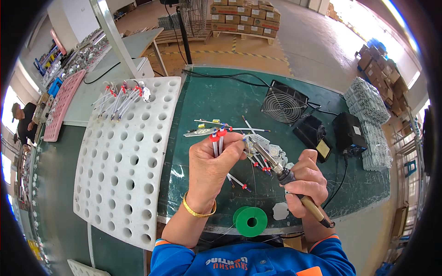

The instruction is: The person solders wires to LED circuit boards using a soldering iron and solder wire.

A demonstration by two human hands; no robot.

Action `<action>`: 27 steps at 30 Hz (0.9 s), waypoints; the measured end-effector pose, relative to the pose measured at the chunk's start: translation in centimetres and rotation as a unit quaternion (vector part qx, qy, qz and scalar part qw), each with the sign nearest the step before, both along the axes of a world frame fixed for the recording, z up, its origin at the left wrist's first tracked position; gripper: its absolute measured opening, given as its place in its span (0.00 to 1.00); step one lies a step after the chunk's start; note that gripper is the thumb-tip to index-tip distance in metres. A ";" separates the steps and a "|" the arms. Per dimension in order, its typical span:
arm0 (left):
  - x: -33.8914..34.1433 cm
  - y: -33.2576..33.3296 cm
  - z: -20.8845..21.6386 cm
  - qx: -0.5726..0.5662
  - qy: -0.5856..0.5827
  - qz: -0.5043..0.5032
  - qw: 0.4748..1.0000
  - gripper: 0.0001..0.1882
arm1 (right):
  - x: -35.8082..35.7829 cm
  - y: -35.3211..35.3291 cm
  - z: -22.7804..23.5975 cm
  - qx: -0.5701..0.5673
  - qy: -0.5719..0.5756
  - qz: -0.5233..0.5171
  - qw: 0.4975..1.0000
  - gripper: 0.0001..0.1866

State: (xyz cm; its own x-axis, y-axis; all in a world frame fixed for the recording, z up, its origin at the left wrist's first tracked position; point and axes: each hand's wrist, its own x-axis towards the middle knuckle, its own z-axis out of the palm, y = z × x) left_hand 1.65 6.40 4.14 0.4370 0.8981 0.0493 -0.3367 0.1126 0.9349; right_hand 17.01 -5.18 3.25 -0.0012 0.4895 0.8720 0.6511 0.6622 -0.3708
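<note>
Red-ringed leads (215, 146) are grasped in the left hand (208, 163) toward the counter's (202, 99) left edge, seemingly steadied for the iron (286, 177), which is clasped by its handle in the right hand (306, 181), likely away from heat. The spool (259, 222) is set by the near edge, presumably for reach; the fan (282, 107), near the far edge, perhaps for fumes.

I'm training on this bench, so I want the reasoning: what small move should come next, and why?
Probably steady the left hand and guide the soldering iron by a small, careful amount, keeping its tip off the skin. The right hand grips the iron, its tip end close to the left fingertips; whether it touches the work is too small to tell.
</note>
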 end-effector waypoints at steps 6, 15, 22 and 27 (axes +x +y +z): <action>-0.2 0.0 -0.1 0.000 -0.001 -0.014 1.000 0.08 | -0.1 0.1 -0.1 -0.010 -0.008 -0.019 1.000 0.15; -0.1 -0.1 -0.2 0.000 -0.011 -0.001 1.000 0.07 | -0.2 0.3 -0.4 -0.001 -0.018 -0.028 0.999 0.15; 0.0 0.2 -0.8 -0.028 -0.038 -0.021 0.999 0.07 | -0.1 0.5 -0.6 0.013 -0.071 -0.054 0.996 0.15; 0.0 0.8 -1.6 -0.067 -0.006 -0.082 0.994 0.09 | 0.3 0.3 -0.8 0.023 -0.029 -0.061 0.997 0.13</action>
State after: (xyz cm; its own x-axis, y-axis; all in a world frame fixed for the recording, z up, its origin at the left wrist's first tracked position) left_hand 1.65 7.20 2.51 0.5781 0.8137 -0.0609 -0.3138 0.2905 0.9039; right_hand 17.30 -4.84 2.43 0.0056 0.4483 0.8939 0.7476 0.5918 -0.3015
